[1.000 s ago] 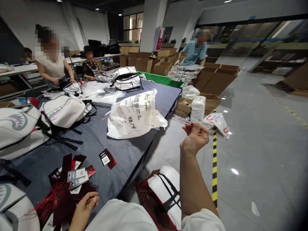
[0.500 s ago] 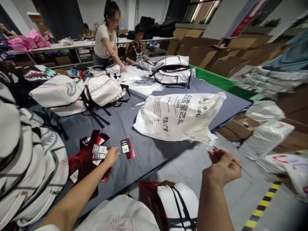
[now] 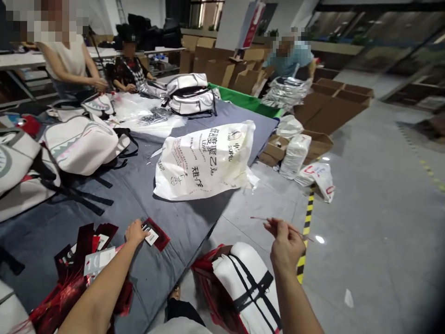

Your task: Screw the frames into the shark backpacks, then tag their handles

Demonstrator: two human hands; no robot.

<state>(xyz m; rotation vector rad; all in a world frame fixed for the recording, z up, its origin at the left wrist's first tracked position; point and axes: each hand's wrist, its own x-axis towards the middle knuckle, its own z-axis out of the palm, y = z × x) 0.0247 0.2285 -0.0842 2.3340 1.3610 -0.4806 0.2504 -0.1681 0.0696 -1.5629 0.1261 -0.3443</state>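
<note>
At the table's near edge my left hand [image 3: 136,232] has its fingertips closed on the edge of a dark red hang tag [image 3: 160,237] with a white barcode label. The tag lies on the grey cloth. My right hand [image 3: 287,241] is raised over the floor, its fingers pinched on a thin red string [image 3: 259,218] that sticks out on both sides. Left of my left forearm lies a pile of red tags [image 3: 78,253] with tangled red strings [image 3: 66,290]. Below my right hand stands a white backpack [image 3: 248,273] with black straps, in a red bag [image 3: 213,278].
A printed white plastic sack [image 3: 205,162] lies mid-table. Grey-white backpacks [image 3: 81,144] with shark-mouth prints sit at the left; more [image 3: 191,95] stand at the back. Several co-workers are around. Cardboard boxes [image 3: 333,104] and white bundles [image 3: 295,155] stand on the floor at right.
My left hand has come onto the separate red tag from beside the pile. The view has swung right, and the light backpack at my lap has gone from view. My right hand still pinches the string.
</note>
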